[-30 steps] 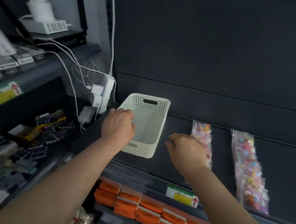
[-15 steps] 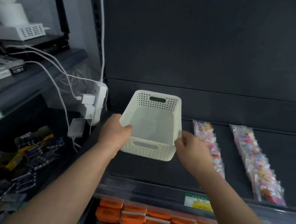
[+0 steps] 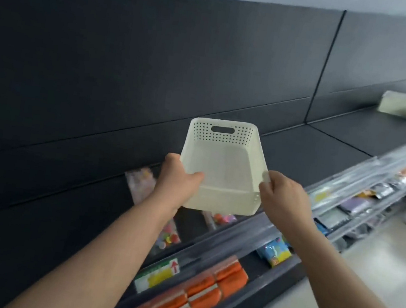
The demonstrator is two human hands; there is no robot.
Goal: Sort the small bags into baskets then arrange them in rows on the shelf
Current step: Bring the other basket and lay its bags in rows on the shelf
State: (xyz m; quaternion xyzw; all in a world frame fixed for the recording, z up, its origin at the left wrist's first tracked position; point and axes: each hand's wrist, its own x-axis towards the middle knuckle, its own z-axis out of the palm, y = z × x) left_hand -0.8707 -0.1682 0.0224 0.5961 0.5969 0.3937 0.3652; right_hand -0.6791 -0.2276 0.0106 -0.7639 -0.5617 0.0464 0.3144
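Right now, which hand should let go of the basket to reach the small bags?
Left, probably: the left hand grips the white basket directly above a row of small bags; the right hand sits farther from them.

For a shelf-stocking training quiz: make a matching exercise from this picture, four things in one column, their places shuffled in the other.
Things: 1 white basket; 2 orange packs; 3 bead bags; 4 price label.
Places: a. front edge of the dark shelf; b. one level below that shelf; c. gripped by left hand and right hand; d. lying on that shelf, under the basket.
Pairs: 1-c, 2-b, 3-d, 4-a.
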